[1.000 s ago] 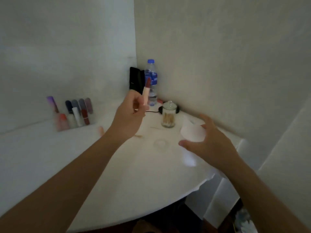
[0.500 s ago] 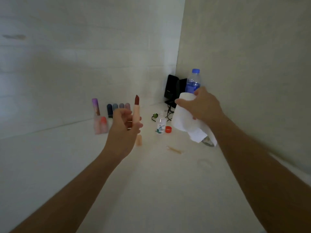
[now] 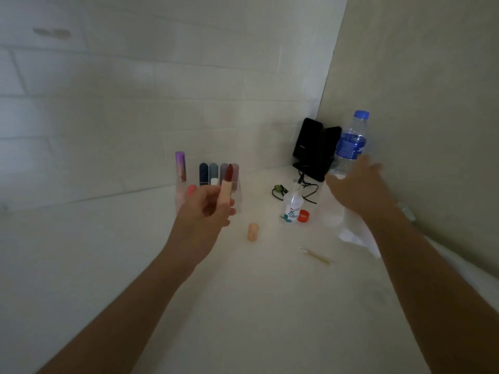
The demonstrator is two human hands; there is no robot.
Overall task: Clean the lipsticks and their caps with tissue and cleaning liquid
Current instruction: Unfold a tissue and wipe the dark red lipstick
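Pinches uncapped lipstick [image 3: 226, 184] upright in left hand [image 3: 202, 211]; right hand [image 3: 359, 190] spread, empty, over tissue [image 3: 352, 237] near counter's [image 3: 243, 292] back corner. Probably calls next for tearing tissue, wetting it from cleaning-liquid bottle [image 3: 291, 207].

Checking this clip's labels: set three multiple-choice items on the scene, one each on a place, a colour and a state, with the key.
1. Where is the peach cap? A on a shelf; B on the table; C on the floor.
2. What colour is the lipstick tip? A dark red; B purple; C blue.
3. How is the small bottle? A capped; B lying down; C upright, uncapped.
Key: B, it lies on the table right of the left hand; A, the tip above that hand is dark red; C, it stands open, its red cap beside it.
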